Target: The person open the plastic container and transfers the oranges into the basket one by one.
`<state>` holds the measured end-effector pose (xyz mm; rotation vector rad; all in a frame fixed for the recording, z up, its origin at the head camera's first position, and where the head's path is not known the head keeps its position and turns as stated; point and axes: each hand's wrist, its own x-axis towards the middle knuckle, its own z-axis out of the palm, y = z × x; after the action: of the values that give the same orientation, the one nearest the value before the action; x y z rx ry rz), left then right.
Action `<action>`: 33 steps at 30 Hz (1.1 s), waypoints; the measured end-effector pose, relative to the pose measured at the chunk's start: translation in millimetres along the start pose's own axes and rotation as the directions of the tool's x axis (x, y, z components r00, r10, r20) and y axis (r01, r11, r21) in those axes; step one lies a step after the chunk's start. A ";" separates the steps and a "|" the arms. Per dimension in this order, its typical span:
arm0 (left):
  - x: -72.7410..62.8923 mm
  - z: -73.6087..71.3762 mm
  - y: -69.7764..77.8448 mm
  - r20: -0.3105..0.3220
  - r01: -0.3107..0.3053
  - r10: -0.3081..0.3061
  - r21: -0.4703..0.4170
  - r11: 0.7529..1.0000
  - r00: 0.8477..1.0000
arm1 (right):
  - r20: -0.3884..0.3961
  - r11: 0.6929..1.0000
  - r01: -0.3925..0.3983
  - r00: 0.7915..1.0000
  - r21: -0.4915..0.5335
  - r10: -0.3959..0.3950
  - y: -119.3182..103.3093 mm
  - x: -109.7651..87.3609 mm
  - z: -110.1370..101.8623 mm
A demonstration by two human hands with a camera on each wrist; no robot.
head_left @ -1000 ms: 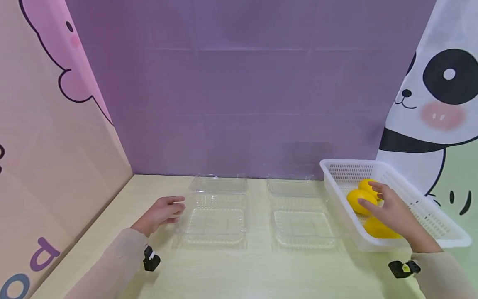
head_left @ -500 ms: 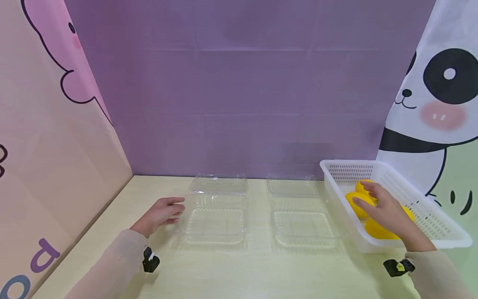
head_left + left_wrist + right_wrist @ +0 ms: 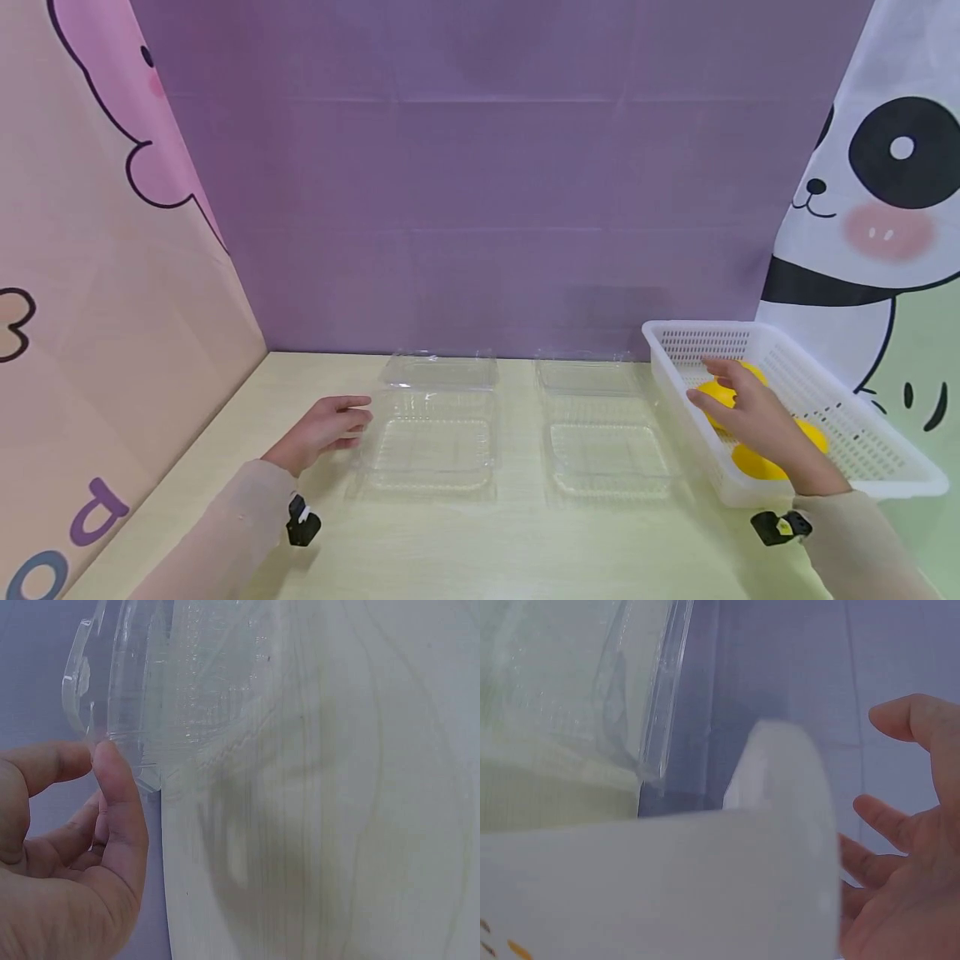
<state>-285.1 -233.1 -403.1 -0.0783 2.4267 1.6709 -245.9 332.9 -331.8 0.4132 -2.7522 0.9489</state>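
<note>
On the left, my left hand (image 3: 322,425) is at the side of a clear plastic clamshell container (image 3: 435,446) that lies with its lid up behind it. In the left wrist view, thumb and index finger pinch the thin edge of that container (image 3: 139,690). My right hand (image 3: 761,421) hovers over the white basket (image 3: 892,467), fingers spread and holding nothing. Beneath it sit several yellow rounded fruits (image 3: 756,462), partly hidden by the hand. The right wrist view shows the hand past the white basket wall (image 3: 667,885).
A second clear clamshell container (image 3: 611,450) lies opened between the first one and the basket. A purple backdrop (image 3: 480,208) closes the far table edge. Printed cloth walls (image 3: 112,275) flank both sides.
My right hand has moved left across the basket, toward its left rim, uncovering yellow fruit on its right. The left hand has stayed in place at the container.
</note>
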 end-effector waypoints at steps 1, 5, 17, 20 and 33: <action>0.0 0.0 -0.1 0.000 -0.001 0.001 0.001 1.000 1.000 | -0.001 1.000 0.006 1.000 0.004 -0.006 -1.1 0.7 1.0; 0.0 -0.4 -1.2 0.002 -0.013 0.013 0.000 1.000 1.000 | -0.007 1.000 0.029 1.000 0.004 -0.029 -4.8 4.2 5.4; -0.3 -1.7 -0.7 0.004 -0.023 0.023 0.027 0.999 1.000 | 0.004 0.999 0.045 0.999 0.027 -0.045 -12.6 11.2 14.2; 0.1 -1.8 0.9 0.010 -0.035 0.035 0.043 0.998 0.999 | 0.004 0.998 0.051 0.999 0.031 -0.051 -12.4 12.3 16.2; -0.4 -2.6 13.8 -0.027 -0.092 0.100 0.208 0.974 0.995 | -0.011 0.993 0.099 0.995 0.071 -0.099 -18.3 15.4 23.8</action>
<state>-287.2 -230.5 -389.4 0.0392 2.6564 1.4546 -256.8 301.1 -335.5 0.5515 -2.6694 1.0241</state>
